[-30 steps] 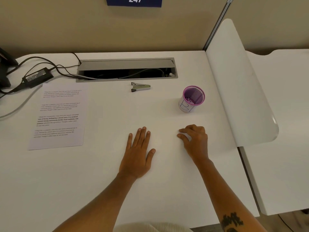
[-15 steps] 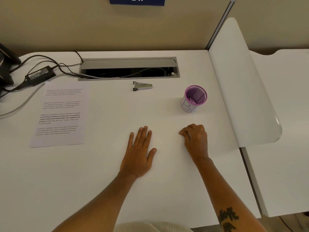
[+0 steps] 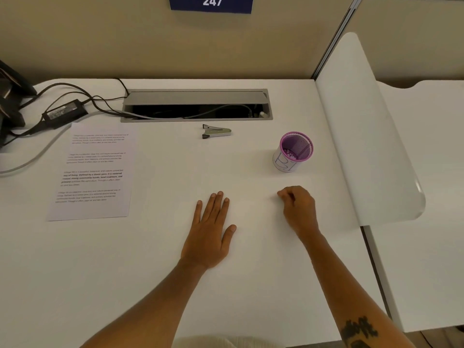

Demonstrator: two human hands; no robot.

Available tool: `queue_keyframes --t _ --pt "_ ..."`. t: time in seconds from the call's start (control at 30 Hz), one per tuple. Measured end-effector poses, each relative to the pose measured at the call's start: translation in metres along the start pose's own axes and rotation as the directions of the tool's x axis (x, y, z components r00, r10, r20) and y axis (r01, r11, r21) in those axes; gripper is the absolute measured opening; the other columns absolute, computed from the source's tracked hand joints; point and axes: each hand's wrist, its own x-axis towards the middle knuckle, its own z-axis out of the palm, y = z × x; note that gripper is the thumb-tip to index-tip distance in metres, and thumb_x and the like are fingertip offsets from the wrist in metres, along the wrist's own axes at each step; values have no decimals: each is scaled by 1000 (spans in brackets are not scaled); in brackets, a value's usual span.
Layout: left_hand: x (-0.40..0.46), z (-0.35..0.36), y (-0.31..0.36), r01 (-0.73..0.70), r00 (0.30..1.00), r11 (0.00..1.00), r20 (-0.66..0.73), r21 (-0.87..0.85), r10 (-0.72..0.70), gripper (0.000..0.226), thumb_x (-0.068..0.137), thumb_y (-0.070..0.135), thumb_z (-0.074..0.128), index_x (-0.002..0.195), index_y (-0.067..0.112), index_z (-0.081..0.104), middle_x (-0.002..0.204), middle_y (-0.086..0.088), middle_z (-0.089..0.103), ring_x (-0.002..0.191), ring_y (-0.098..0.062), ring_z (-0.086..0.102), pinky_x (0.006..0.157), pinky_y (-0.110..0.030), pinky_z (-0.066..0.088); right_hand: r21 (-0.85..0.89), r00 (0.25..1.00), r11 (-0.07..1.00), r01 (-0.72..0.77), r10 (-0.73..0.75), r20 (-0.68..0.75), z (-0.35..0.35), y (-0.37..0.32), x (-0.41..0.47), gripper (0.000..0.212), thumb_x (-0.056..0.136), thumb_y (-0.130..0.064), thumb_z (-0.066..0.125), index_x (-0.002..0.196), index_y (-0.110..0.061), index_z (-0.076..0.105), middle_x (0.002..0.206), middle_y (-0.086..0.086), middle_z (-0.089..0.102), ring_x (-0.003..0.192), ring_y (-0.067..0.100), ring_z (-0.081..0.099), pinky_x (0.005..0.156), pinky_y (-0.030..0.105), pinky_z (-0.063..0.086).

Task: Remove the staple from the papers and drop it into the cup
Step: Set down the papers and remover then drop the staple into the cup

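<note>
1. Two things need handling here: the papers (image 3: pixel 93 169) and the small staple remover (image 3: pixel 216 131). The papers lie flat at the left of the tabletop (image 3: pixel 150 285), well apart from both hands. I judge them light, thin and easy to slide or crease, so one hand should press them flat near the stapled corner. The staple itself is too small to see.
2. The staple remover lies near the back, just in front of the cable slot (image 3: pixel 195 104). It looks like stiff metal, light, with its two black-tipped ends apart. I would take it by its long sides.
3. The cup (image 3: pixel 293 151), purple mesh with a white label, stands upright at the right, just beyond the right hand. It is probably light and could tip if bumped.
4. The left hand (image 3: pixel 209 232) lies flat, palm down, fingers stretched; its grip is wide and holds nothing.
5. The right hand (image 3: pixel 298 209) rests on the tabletop with fingers curled in loosely; its grip is narrow, and I see nothing in it.
</note>
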Motion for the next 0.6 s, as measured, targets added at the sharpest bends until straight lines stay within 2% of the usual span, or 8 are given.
queue_keyframes --t 0.1,0.2,0.27,0.37,0.5,0.53,0.6 --pt "0 0 0 2 1000 1000 2 -4 -2 71 111 51 23 170 16 6 180 -3 -3 167 -18 -8 135 -55 7 172 992 980 -97 109 -64 -19 -17 12 13 99 -21 67 91 -13 73 87 -5 70 78 3 61 74 18 45" --pt "1 0 0 3 1000 1000 9 -1 -3 71 111 51 22 170 17 4 180 -2 -5 166 -17 -11 135 -53 5 253 986 964 -81 115 -123 -40 -38 34 22 98 -29 69 87 -10 72 73 -4 64 60 3 49 60 16 42" --pt "1 -1 0 2 1000 1000 7 -3 -2 71 111 51 23 170 17 5 180 -2 -5 166 -17 -11 135 -53 5 282 981 958 -56 105 -163 -52 -51 52 23 97 -31 69 88 -11 73 69 -6 61 59 3 48 59 17 42" --pt "1 -1 0 1 1000 1000 1 -11 -1 71 111 51 24 170 16 7 180 -3 -2 166 -17 -9 135 -54 6 220 979 975 -22 66 -195 -63 -63 77 20 98 -30 69 97 -11 75 82 -2 69 75 11 61 68 22 50" --pt "1 -1 0 0 1000 1000 -1 -21 0 71 111 52 22 170 17 7 180 -2 -1 167 -17 -7 135 -55 8 58 978 998 4 8 -210 -64 -65 95 22 93 -27 75 104 -8 78 93 3 75 87 16 68 68 15 51" --pt "1 -1 0 1 1000 1000 -1 -24 -1 71 111 52 21 170 17 7 180 -2 -1 167 -17 -7 135 -55 8 42 976 999 11 -2 -217 -64 -64 97 22 91 -27 78 102 -8 80 94 5 77 87 17 69 70 18 54" --pt "1 -1 -1 1 1000 1000 0 -29 -1 71 111 52 21 170 17 7 180 -2 -2 167 -17 -7 135 -55 8 39 973 999 16 -6 -230 -65 -60 99 21 88 -25 82 100 -8 82 95 7 80 88 21 73 78 32 64"
